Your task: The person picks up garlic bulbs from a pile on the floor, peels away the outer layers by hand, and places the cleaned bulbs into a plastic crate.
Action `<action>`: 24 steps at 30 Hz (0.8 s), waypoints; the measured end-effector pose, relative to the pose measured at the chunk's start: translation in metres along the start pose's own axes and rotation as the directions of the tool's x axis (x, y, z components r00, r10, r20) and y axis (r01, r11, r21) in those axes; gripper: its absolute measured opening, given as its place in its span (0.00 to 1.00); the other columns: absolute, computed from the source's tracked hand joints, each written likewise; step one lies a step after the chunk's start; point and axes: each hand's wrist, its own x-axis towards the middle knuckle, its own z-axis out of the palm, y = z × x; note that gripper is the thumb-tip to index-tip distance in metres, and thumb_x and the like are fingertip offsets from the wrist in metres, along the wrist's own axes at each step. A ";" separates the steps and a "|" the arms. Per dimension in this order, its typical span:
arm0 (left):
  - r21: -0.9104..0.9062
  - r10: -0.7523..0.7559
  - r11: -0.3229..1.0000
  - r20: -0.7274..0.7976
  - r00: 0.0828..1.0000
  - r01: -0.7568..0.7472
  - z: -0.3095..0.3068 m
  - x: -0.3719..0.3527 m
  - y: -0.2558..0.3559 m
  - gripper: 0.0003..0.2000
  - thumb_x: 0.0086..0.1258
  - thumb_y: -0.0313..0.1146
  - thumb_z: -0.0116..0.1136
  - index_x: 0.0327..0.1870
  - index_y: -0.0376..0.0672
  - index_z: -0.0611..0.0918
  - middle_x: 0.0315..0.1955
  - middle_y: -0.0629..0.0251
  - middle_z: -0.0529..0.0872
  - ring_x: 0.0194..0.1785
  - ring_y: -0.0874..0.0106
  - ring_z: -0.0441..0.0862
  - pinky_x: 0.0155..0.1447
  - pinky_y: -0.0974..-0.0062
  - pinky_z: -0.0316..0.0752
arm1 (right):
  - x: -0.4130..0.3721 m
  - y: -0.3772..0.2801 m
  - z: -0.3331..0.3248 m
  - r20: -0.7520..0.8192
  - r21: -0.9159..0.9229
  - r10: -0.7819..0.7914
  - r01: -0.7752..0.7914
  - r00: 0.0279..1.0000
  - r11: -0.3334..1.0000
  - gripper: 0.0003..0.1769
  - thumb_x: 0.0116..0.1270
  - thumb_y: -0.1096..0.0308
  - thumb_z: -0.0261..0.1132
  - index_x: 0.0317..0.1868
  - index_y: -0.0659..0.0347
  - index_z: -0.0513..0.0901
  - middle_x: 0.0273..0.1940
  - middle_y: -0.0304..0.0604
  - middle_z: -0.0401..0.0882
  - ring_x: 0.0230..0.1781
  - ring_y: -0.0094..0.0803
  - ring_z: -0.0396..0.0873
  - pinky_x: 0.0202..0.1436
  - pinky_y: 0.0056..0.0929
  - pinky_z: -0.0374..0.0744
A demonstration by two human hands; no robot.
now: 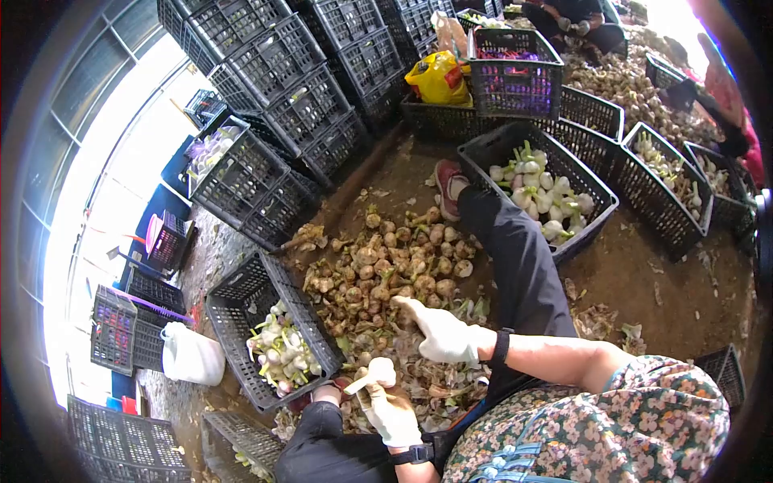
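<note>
My left hand [392, 417], in a white glove, is closed around a peeled white garlic bulb [382, 372] with a short stem sticking out to the left. My right hand [444, 334], also gloved, hovers at the near edge of a heap of dirt-covered garlic bulbs [394, 262]; a finger stretches toward the heap and I see nothing held in it. Between my legs, under both hands, lie loose garlic skins and leaves [407, 350]. To the left of my hands a tilted black crate [233, 310] holds cleaned white garlic [283, 350].
Beyond my right leg stands a black crate [475, 153] of white garlic. Stacked crates [282, 88] rise at the back left. A white jug [192, 354] stands left. Another person [584, 24] sits at the top near more garlic; more crates [668, 193] line the right.
</note>
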 end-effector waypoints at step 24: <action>-0.589 -0.188 0.808 -0.283 0.941 -0.016 -0.013 0.100 0.044 0.16 0.72 0.47 0.64 0.50 0.46 0.78 0.39 0.59 0.84 0.44 0.65 0.83 0.62 0.61 0.82 | 0.132 0.162 0.033 0.209 -0.687 0.578 -0.302 0.789 0.661 0.35 0.67 0.74 0.62 0.75 0.55 0.66 0.65 0.53 0.75 0.58 0.42 0.81 0.46 0.37 0.85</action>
